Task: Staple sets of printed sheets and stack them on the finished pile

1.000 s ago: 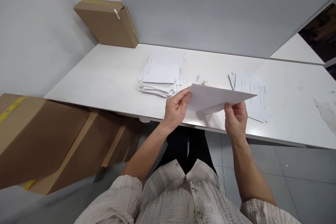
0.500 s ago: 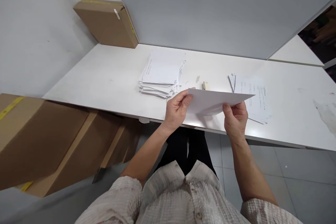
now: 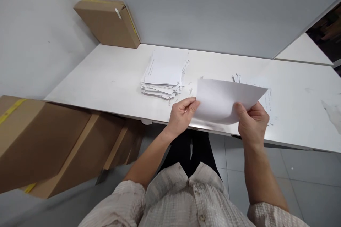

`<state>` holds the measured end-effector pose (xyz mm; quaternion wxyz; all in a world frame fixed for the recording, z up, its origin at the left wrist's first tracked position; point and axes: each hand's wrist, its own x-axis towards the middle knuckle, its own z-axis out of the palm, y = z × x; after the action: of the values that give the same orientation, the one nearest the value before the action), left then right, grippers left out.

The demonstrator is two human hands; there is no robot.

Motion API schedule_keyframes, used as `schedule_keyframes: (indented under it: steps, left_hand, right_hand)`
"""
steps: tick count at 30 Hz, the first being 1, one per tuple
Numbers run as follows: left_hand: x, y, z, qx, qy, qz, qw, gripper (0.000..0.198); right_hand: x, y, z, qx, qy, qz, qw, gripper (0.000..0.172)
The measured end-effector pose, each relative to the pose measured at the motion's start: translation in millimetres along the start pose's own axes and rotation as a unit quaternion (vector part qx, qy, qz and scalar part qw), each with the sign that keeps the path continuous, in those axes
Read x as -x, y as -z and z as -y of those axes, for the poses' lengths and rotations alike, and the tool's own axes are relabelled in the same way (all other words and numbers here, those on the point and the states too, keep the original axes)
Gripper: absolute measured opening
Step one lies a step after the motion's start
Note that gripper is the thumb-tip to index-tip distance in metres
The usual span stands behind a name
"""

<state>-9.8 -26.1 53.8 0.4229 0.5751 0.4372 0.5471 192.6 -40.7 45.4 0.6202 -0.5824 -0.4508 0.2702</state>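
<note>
Both my hands hold one white sheet of paper (image 3: 223,97) above the front edge of the white table (image 3: 112,78). My left hand (image 3: 182,115) pinches its left edge and my right hand (image 3: 252,120) grips its right lower edge. The sheet curves and shows its blank upper face. A thick stack of folded printed papers (image 3: 163,74) lies on the table just behind my left hand. A thinner spread of printed sheets (image 3: 268,95) lies under and behind the held sheet at the right, partly hidden by it.
A flat cardboard box (image 3: 108,23) leans in the back left corner against the grey partition. Large cardboard boxes (image 3: 48,142) with yellow tape stand left of the table at its front edge. A neighbouring table (image 3: 303,49) shows at the back right. Grey floor tiles lie below.
The sheet has tilted up from nearly edge-on to show its face. My right hand has shifted right and slightly down. The small tan thing on the table is now hidden behind the sheet.
</note>
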Motion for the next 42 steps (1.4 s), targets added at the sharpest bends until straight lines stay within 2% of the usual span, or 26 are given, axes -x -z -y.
schedule_keyframes:
  steps: [2, 5, 7, 10, 12, 16, 21, 23, 25, 27, 29, 31, 33, 35, 42]
  left_hand:
    - [10, -5.5, 7, 0.034, 0.061, 0.007, 0.998, 0.026]
    - [24, -17.9, 27, 0.08, 0.148, 0.03, 0.985, 0.052]
    - [28, -27.1, 41, 0.053, 0.176, 0.048, 0.982, 0.056]
    - [24, -39.7, 54, -0.054, 0.181, 0.076, 0.979, 0.03]
    - [17, -46.6, 56, -0.106, 0.183, 0.099, 0.972, 0.019]
    - [3, -57.2, 56, -0.135, 0.19, 0.138, 0.963, 0.021]
    - [2, -62.6, 58, -0.148, 0.179, 0.166, 0.958, 0.024]
    - [5, -62.3, 58, -0.145, 0.175, 0.166, 0.96, 0.024]
    - [7, -61.4, 57, -0.143, 0.182, 0.159, 0.96, 0.024]
    - [8, -60.4, 56, -0.138, 0.19, 0.153, 0.96, 0.024]
    - [8, -59.0, 56, -0.128, 0.196, 0.151, 0.961, 0.024]
    - [7, -57.0, 57, -0.117, 0.204, 0.149, 0.96, 0.024]
    - [6, -53.8, 58, -0.108, 0.22, 0.147, 0.958, 0.024]
    - [6, -49.7, 59, -0.097, 0.231, 0.145, 0.957, 0.025]
    - [1, -36.5, 62, -0.083, 0.244, 0.148, 0.955, 0.025]
  right_hand:
    - [2, 12, -1, 0.016, -0.07, 0.031, 0.997, 0.027]
    - [4, 27, -15, 0.062, -0.188, 0.083, 0.977, 0.032]
    - [4, 33, -27, 0.12, -0.221, 0.096, 0.963, 0.032]
    - [1, 37, -39, 0.206, -0.203, 0.105, 0.952, 0.031]
    - [-4, 38, -41, 0.258, -0.18, 0.102, 0.944, 0.03]
    - [-15, 42, -42, 0.336, -0.163, 0.096, 0.923, 0.029]
    - [-21, 48, -43, 0.393, -0.171, 0.113, 0.896, 0.032]
    - [-23, 46, -40, 0.432, -0.129, 0.102, 0.887, 0.041]
    - [-29, 39, -35, 0.452, -0.033, 0.098, 0.886, 0.045]
    - [-41, 25, -31, 0.455, 0.086, 0.139, 0.875, 0.043]
    - [-59, 6, -31, 0.467, 0.187, 0.22, 0.836, 0.046]
    - [-78, -13, -34, 0.489, 0.247, 0.304, 0.779, 0.053]
    - [-92, -30, -39, 0.5, 0.261, 0.379, 0.734, 0.055]
    - [-100, -41, -44, 0.502, 0.252, 0.426, 0.709, 0.052]
    - [-91, -56, -42, 0.496, 0.227, 0.45, 0.707, 0.042]
